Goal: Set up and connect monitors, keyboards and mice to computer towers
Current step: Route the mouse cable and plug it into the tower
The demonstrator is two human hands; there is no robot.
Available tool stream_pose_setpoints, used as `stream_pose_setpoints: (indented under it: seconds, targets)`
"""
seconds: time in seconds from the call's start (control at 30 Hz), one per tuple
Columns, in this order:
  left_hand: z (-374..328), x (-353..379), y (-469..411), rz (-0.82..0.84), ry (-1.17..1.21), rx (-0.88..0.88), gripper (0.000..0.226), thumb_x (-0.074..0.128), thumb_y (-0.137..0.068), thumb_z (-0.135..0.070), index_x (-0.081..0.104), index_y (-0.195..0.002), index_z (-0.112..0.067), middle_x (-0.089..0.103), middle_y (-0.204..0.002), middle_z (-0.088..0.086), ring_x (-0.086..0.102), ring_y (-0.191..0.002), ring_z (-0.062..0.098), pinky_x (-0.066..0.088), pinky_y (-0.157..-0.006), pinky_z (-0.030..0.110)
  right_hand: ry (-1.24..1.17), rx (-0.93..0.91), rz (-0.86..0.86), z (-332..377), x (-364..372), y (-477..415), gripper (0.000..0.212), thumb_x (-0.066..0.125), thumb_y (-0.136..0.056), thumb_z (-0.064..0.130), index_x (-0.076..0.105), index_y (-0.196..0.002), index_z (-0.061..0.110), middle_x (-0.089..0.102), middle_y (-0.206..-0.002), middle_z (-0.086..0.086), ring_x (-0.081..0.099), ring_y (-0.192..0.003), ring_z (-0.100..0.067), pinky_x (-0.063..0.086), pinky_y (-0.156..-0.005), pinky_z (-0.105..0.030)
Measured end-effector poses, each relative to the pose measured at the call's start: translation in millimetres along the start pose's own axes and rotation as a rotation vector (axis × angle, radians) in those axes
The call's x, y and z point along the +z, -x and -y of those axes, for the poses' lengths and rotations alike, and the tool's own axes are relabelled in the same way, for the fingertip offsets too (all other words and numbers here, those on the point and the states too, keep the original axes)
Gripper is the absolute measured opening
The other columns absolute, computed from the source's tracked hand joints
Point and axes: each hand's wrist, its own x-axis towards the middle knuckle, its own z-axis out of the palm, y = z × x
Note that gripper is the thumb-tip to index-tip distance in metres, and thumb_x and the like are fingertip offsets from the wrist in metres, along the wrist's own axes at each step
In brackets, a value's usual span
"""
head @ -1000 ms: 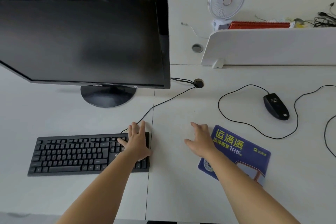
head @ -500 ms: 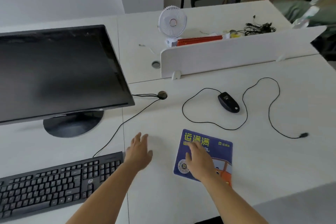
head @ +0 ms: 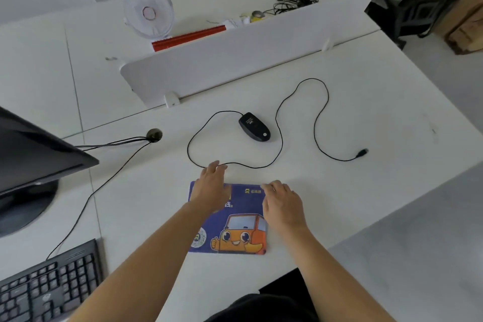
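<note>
A blue mouse pad with an orange cartoon truck lies on the white desk. My left hand lies flat on its upper left part, fingers straight, fingertips by the mouse cable. My right hand rests on the pad's upper right edge, fingers loosely bent. Beyond them a black mouse lies upside down; its cable loops across the desk to a free USB plug. The black monitor and the black keyboard sit at the left.
A cable hole takes the monitor and keyboard cables. A white divider panel crosses the desk behind the mouse, with a white fan, a red box and tangled cables behind it. The desk edge runs along the right.
My view swung right. My left hand moved from beside the keyboard onto the mouse pad, and my right hand shifted to the pad's right edge. The pad now lies squarer to me.
</note>
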Motion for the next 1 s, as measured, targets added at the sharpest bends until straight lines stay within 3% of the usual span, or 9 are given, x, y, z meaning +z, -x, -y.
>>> stream_pose_setpoints:
  seconds: [0.27, 0.47, 0.57, 0.67, 0.77, 0.83, 1.0]
  targets:
    - [-52.9, 34.9, -42.4, 0.133, -0.217, 0.036, 0.052, 0.044, -0.102, -0.023, 0.031, -0.152, -0.019, 0.002, -0.166, 0.001, 0.000, -0.153, 0.024, 0.031, -0.115, 0.046, -0.102, 0.055, -0.070, -60.7, 6.0, -16.8, 0.031, 0.077, -0.073, 0.009, 0.072, -0.104, 0.013, 0.065, -0.091, -0.005, 0.064, -0.073, -0.025, 0.053, -0.051, -0.034]
    - [-66.4, 43.1, -50.0, 0.138, -0.269, -0.009, 0.052, 0.045, -0.098, -0.014, 0.031, -0.148, -0.008, 0.026, -0.156, 0.003, 0.021, -0.144, 0.023, 0.035, -0.109, 0.040, -0.136, -0.001, -0.102, -92.4, 12.4, -9.3, 0.031, 0.076, -0.074, 0.008, 0.071, -0.104, 0.014, 0.064, -0.091, -0.004, 0.063, -0.071, -0.025, 0.051, -0.050, -0.033]
    - [-65.6, 42.9, -47.5, 0.142, -0.305, -0.011, 0.050, 0.047, -0.098, -0.014, 0.034, -0.146, -0.011, 0.033, -0.151, 0.004, 0.029, -0.141, 0.023, 0.036, -0.108, 0.040, -0.222, 0.211, -0.093, -113.8, 7.4, -22.5, 0.033, 0.070, -0.081, 0.009, 0.069, -0.114, 0.015, 0.064, -0.104, -0.005, 0.066, -0.086, -0.028, 0.052, -0.060, -0.036]
    - [-63.5, 43.1, -42.9, 0.157, -0.380, -0.010, 0.049, 0.050, -0.096, -0.015, 0.039, -0.143, -0.016, 0.043, -0.141, 0.005, 0.040, -0.131, 0.025, 0.040, -0.104, 0.040, -0.382, 0.523, -0.010, -133.6, -2.0, -46.3, 0.044, 0.054, -0.093, 0.017, 0.052, -0.137, 0.016, 0.049, -0.132, -0.008, 0.059, -0.110, -0.029, 0.050, -0.078, -0.038]
    - [-62.7, 45.5, -38.5, 0.177, -0.543, 0.027, 0.040, 0.052, -0.094, -0.017, 0.044, -0.133, -0.015, 0.048, -0.129, 0.005, 0.048, -0.118, 0.023, 0.043, -0.096, 0.037, -0.423, 0.690, 0.043, -154.5, -4.2, -68.7, 0.050, 0.046, -0.098, 0.020, 0.034, -0.147, 0.015, 0.045, -0.132, -0.016, 0.059, -0.108, -0.036, 0.048, -0.074, -0.039]
    - [-62.5, 49.5, -36.1, 0.166, -0.603, 0.050, 0.037, 0.055, -0.093, -0.018, 0.046, -0.129, -0.014, 0.050, -0.126, 0.005, 0.050, -0.115, 0.022, 0.043, -0.094, 0.035, -0.407, 0.725, 0.073, -163.6, -2.0, -75.0, 0.042, 0.041, -0.102, 0.023, 0.036, -0.143, 0.012, 0.048, -0.128, -0.019, 0.060, -0.101, -0.039, 0.044, -0.070, -0.038]
    - [-60.4, 53.2, -42.6, 0.170, -0.606, 0.087, 0.032, 0.058, -0.092, -0.012, 0.050, -0.123, -0.014, 0.056, -0.119, 0.005, 0.055, -0.108, 0.021, 0.045, -0.088, 0.032, -0.249, 0.611, 0.173, -169.3, 1.3, -78.3, 0.026, 0.036, -0.107, 0.026, 0.046, -0.118, 0.005, 0.059, -0.112, -0.017, 0.063, -0.096, -0.036, 0.041, -0.067, -0.036]
